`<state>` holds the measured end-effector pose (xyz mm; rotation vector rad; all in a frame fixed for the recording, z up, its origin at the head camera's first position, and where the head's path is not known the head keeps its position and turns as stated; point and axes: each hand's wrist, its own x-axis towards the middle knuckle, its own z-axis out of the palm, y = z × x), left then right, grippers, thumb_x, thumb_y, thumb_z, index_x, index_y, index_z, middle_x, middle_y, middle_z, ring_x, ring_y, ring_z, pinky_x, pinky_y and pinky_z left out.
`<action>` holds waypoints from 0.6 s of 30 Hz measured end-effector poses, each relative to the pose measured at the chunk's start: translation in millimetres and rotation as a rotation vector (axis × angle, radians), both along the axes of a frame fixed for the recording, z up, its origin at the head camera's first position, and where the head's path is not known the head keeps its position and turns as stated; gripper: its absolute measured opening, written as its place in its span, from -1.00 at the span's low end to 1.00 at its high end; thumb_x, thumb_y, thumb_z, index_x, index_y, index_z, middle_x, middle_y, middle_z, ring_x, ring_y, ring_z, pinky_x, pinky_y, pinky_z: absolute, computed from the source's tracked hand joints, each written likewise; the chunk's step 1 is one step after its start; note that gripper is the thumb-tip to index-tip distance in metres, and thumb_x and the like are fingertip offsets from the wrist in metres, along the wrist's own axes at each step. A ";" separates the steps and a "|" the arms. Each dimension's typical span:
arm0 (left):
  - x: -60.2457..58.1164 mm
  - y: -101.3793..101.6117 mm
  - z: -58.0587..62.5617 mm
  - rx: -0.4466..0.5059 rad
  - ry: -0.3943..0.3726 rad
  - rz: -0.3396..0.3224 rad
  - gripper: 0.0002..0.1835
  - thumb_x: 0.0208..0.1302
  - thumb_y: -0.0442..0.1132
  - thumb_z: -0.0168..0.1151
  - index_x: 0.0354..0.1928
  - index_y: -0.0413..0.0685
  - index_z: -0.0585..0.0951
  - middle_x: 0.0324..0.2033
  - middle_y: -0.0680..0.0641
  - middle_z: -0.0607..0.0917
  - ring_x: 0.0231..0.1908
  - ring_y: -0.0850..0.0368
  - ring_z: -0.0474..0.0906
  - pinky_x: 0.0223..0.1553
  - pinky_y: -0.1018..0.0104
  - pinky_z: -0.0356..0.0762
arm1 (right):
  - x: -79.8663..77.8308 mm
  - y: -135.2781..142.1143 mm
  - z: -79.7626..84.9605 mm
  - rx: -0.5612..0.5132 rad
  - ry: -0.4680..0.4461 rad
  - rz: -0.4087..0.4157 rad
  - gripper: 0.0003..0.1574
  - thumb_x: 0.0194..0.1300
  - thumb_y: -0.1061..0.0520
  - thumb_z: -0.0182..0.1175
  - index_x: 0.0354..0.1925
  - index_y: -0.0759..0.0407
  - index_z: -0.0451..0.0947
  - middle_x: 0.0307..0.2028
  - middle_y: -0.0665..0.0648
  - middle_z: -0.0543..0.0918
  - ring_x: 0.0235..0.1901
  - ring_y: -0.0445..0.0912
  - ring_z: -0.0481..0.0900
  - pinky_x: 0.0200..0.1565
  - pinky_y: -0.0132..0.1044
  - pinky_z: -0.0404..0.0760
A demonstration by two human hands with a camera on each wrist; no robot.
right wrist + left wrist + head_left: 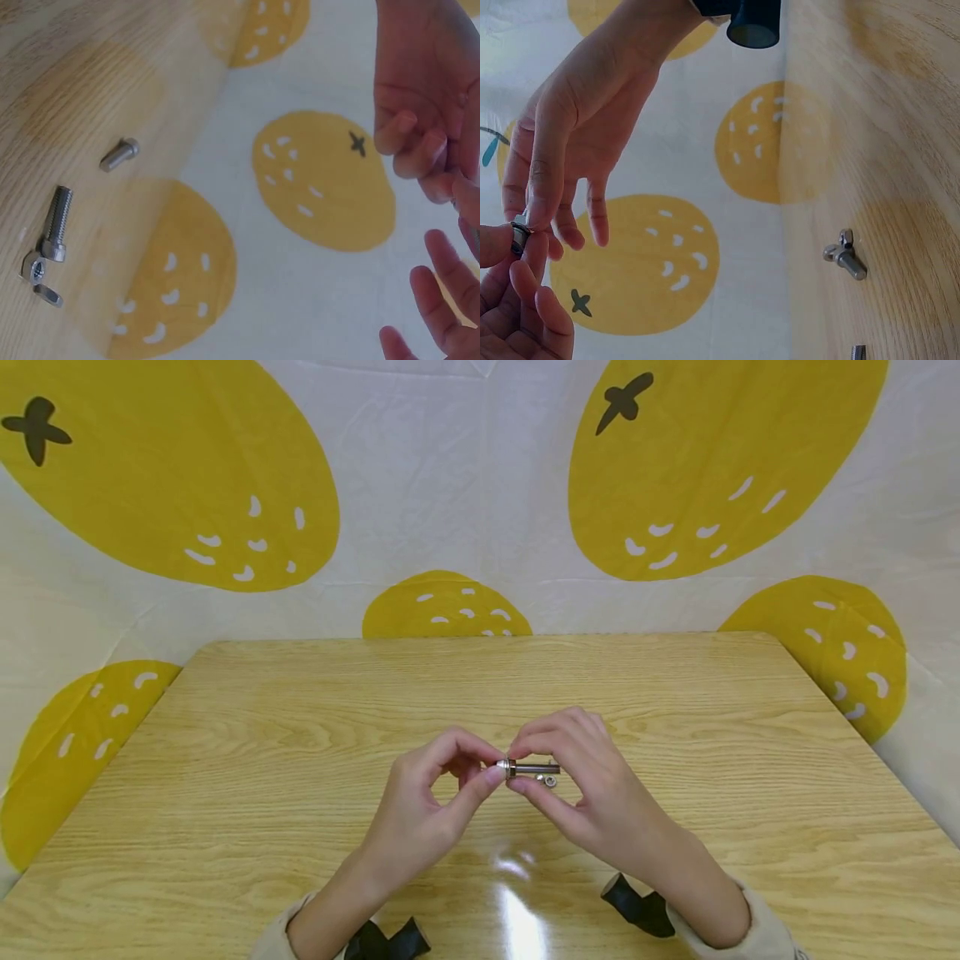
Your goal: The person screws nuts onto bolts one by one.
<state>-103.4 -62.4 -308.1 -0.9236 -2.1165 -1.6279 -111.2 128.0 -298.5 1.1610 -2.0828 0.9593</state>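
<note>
Close over the table, both hands meet at a small silver bolt (510, 768) with a ring or nut around it. My left hand (408, 802) pinches one end between thumb and forefinger. From the other side, the thumb and forefinger of my right hand (609, 789) grip it at the ring, its other fingers loosely bent. In the left wrist view the bolt (520, 237) is partly hidden by fingertips. On the table below lies a threaded bolt (57, 221) with a round head, beside two nuts, one flat (34, 268) and one tilted (48, 295).
A shorter bolt (118, 155) lies apart on the wooden table (285, 718). Black wrist-worn devices, one by the left sleeve (390, 941) and one by the right (637, 907), sit low over the table. A white cloth (450, 460) with yellow fruit shapes hangs behind.
</note>
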 end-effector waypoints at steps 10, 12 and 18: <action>0.3 -0.1 0.3 -0.003 0.000 -0.002 -0.91 0.19 -0.42 0.22 -0.27 -0.13 0.57 -0.51 0.02 0.59 -0.52 0.27 0.42 -0.47 0.44 0.46 | -0.3 -0.7 0.1 -0.002 0.032 -0.004 -0.68 0.35 -0.05 0.05 -0.21 0.19 0.53 -0.21 0.04 0.58 -0.13 -0.09 0.44 -0.02 -0.23 0.30; 0.2 0.0 0.6 -0.005 0.001 -0.002 -0.91 0.19 -0.42 0.22 -0.27 -0.13 0.57 -0.51 0.01 0.59 -0.52 0.27 0.42 -0.47 0.44 0.47 | -0.4 -0.6 -0.1 0.000 0.032 -0.005 -0.67 0.35 -0.05 0.05 -0.21 0.19 0.53 -0.21 0.05 0.58 -0.13 -0.09 0.44 -0.02 -0.24 0.30; 0.6 0.1 1.8 -0.007 0.003 -0.015 -0.90 0.20 -0.42 0.21 -0.25 -0.14 0.56 -0.49 -0.01 0.60 -0.51 0.27 0.43 -0.46 0.44 0.48 | -0.5 -0.6 -1.1 0.019 0.018 -0.015 -0.65 0.37 -0.07 0.00 -0.23 0.17 0.52 -0.21 0.04 0.58 -0.12 -0.10 0.43 -0.01 -0.22 0.30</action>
